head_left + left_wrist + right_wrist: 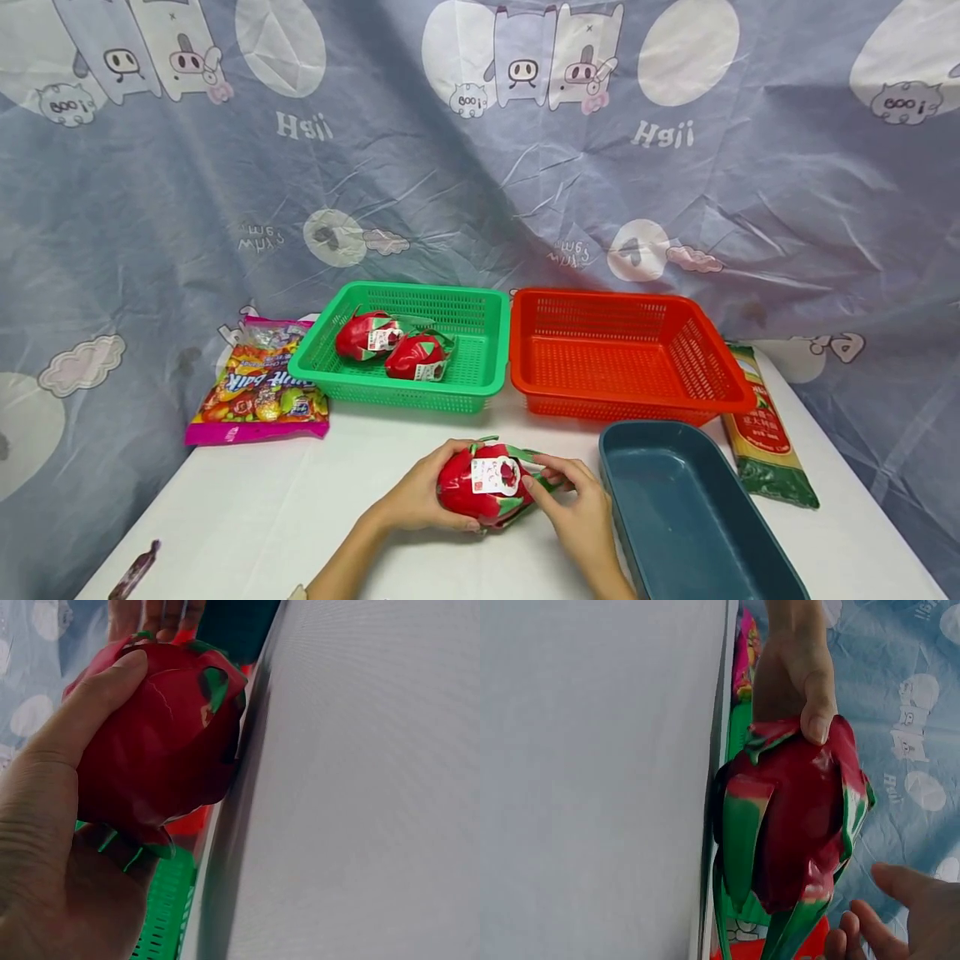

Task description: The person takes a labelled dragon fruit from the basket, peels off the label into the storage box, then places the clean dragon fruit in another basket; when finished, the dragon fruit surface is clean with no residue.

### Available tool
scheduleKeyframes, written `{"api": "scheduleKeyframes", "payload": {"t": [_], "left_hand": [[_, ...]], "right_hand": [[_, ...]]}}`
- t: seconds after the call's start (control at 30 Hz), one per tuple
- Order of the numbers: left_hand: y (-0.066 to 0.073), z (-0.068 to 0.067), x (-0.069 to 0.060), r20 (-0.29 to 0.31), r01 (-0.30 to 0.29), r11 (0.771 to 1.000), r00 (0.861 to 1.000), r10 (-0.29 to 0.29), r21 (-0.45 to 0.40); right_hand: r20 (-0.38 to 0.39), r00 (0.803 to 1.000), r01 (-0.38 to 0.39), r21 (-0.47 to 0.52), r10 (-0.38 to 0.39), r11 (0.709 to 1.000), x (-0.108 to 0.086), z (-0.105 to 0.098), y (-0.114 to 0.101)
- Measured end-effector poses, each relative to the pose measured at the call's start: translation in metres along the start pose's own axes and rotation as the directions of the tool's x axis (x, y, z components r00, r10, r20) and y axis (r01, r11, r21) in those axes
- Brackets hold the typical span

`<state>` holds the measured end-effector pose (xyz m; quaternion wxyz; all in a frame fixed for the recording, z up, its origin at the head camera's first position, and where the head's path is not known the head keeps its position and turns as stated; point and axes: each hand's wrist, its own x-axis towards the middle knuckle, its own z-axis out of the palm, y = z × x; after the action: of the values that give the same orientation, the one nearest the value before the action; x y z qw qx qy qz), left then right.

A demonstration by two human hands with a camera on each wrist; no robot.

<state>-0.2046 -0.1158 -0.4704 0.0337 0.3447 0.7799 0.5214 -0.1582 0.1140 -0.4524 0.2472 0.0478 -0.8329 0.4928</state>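
Observation:
A red dragon fruit with green leaf tips (468, 492) is held just above the white table near its middle, a white label facing up. My left hand (420, 500) grips its left end; in the left wrist view the thumb of that hand (45, 795) lies over the red skin (165, 750). By the leafy right end is my right hand (585, 512), thumb and fingers spread around the leaves and label edge. The right wrist view shows this hand (934, 919) beside the fruit (799, 817), with a gap between them; contact elsewhere is unclear.
Two labelled dragon fruits (416, 357) lie in a green basket (405, 392). Right of it stands a red basket (622, 404), with nothing in it. A dark blue tray (690, 508) is at the right. Bags of candy (262, 383) and pasta (765, 425) flank the baskets.

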Motion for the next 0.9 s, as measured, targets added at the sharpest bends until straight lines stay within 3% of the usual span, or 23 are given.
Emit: {"api": "scheduleKeyframes", "payload": {"t": [0.13,0.33,0.47,0.57,0.8,0.9], "left_hand": [[0.016,-0.003,-0.001,0.004,-0.019,1.000,1.000,0.019,-0.010],[-0.010,0.001,0.000,0.015,-0.084,0.996,0.996,0.084,-0.004],[-0.015,0.002,0.000,0.021,-0.059,0.998,0.998,0.059,-0.017],[-0.011,0.001,0.000,0.018,-0.049,0.999,0.999,0.049,-0.014],[0.017,-0.003,-0.001,0.014,-0.114,0.993,0.993,0.114,-0.009],[0.020,-0.004,-0.001,0.017,-0.089,0.996,0.996,0.090,-0.012]], "right_hand": [[0.003,0.997,-0.077,-0.018,0.077,0.997,-0.004,0.005,-0.001],[0.029,0.992,-0.121,0.003,0.121,0.993,-0.007,0.011,0.001],[0.041,0.991,-0.127,0.005,0.126,0.992,-0.009,0.013,0.003],[0.044,0.992,-0.122,0.006,0.122,0.992,-0.010,0.015,0.003],[0.039,0.991,-0.132,0.026,0.131,0.991,-0.010,0.016,0.006],[0.039,0.990,-0.138,0.041,0.136,0.990,-0.009,0.016,0.006]]}}
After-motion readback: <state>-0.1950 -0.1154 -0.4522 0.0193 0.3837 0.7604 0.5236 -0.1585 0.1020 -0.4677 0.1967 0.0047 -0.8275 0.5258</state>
